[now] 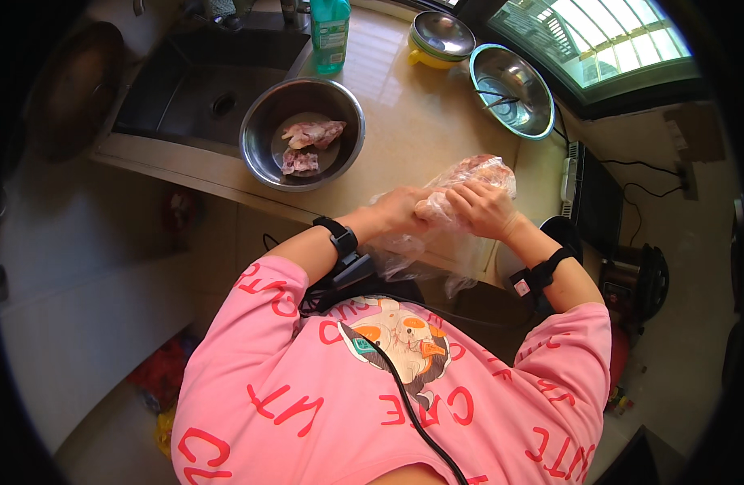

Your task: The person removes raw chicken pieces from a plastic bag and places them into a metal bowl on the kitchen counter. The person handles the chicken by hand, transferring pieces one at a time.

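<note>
A clear plastic bag (473, 171) with pinkish raw meat inside lies at the front of the counter. My left hand (404, 208) is closed on the near, gathered part of the bag. Just right of it, my right hand (479, 208) has its fingers curled over the same bag. Loose film hangs down over the counter's front edge. To the left stands a steel bowl (354, 113), with bony pieces of raw meat (314, 133) on its bottom. What the fingertips pinch inside the film is hidden.
A dark sink (178, 97) is at the left of the counter (388, 105). Behind the steel bowl stands a green bottle (330, 36). Stacked bowls (441, 36) and a wide metal basin (538, 97) sit by the window. A black appliance (594, 198) is at the right.
</note>
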Tool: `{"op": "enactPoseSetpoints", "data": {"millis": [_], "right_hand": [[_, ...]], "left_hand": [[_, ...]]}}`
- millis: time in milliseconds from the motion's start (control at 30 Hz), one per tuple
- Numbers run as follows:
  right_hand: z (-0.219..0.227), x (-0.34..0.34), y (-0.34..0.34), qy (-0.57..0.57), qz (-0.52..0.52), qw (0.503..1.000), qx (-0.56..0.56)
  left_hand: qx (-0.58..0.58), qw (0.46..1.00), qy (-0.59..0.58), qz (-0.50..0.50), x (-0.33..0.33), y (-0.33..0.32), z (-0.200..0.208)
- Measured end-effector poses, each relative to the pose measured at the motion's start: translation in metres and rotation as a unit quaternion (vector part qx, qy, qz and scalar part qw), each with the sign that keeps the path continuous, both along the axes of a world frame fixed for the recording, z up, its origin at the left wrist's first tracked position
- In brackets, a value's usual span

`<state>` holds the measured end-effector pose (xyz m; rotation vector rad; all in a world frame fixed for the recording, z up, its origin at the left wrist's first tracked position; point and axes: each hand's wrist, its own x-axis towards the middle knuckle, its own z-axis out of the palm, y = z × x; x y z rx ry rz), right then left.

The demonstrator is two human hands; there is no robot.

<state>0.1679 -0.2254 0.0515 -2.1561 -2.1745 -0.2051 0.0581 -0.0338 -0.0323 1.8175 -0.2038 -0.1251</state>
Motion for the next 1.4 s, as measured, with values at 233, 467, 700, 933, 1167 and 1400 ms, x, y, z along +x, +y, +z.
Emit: {"op": "enactPoseSetpoints", "data": {"millis": [233, 467, 700, 933, 1167, 1400], "right_hand": [[0.001, 0.005, 0.005, 0.016, 0.002, 0.999, -0.051], [0.000, 0.013, 0.008, 0.035, 0.011, 0.994, -0.104], [0.010, 0.018, 0.014, 0.060, 0.049, 0.991, -0.108], [0.013, 0.019, 0.036, -0.003, 0.387, 0.902, -0.191], [0.015, 0.046, 0.046, -0.026, 0.157, 0.953, -0.256], [0.018, 0.040, 0.068, -0.111, 0.087, 0.965, -0.220]], "left_hand": [[0.058, 0.996, -0.023, -0.064, 0.009, 0.006, -0.011], [0.037, 0.995, -0.016, -0.087, 0.016, 0.006, -0.015], [0.055, 0.994, -0.028, -0.095, 0.014, 0.008, -0.005], [0.367, 0.861, -0.157, -0.316, 0.016, 0.010, 0.027], [0.307, 0.950, -0.038, -0.026, 0.025, 0.031, -0.010], [0.082, 0.986, 0.113, -0.090, 0.017, 0.017, -0.032]]}}
